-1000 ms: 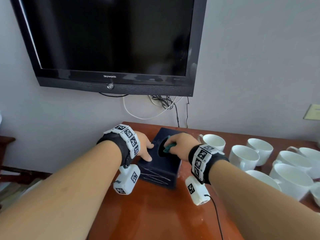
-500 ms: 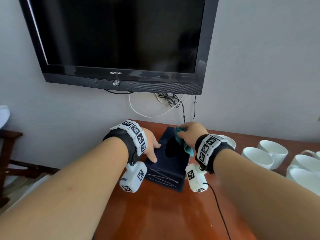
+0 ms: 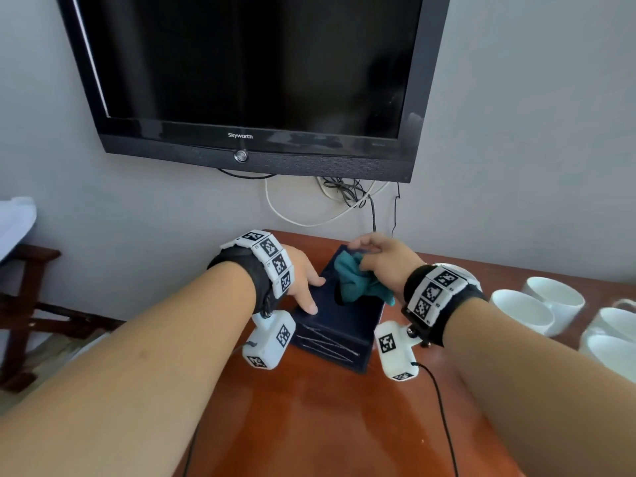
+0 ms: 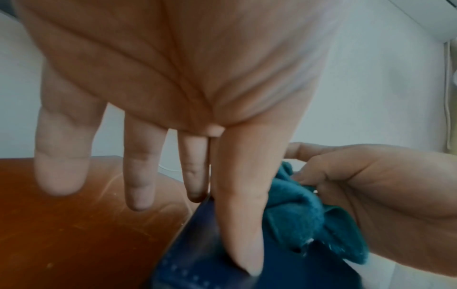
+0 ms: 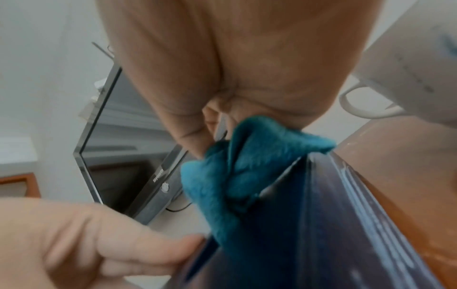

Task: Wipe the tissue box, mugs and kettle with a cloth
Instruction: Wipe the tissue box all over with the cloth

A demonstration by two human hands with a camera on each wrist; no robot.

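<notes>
Your left hand (image 3: 298,282) steadies the dark navy rectangular tissue box (image 3: 339,325) on the reddish wooden counter (image 3: 327,414), fingers straight, while your right hand (image 3: 382,266) clamps the bunched teal cloth (image 3: 358,284) against its top, so next probably reach right for the crowded white ceramic mugs (image 3: 523,311), carefully.

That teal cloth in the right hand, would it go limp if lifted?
Probably limp: the cloth bunches in folds under the right hand and droops over the tissue box. It looks fuzzy, so likely grippy, not slippery. Likely light, since fingertips alone pinch it.
</notes>
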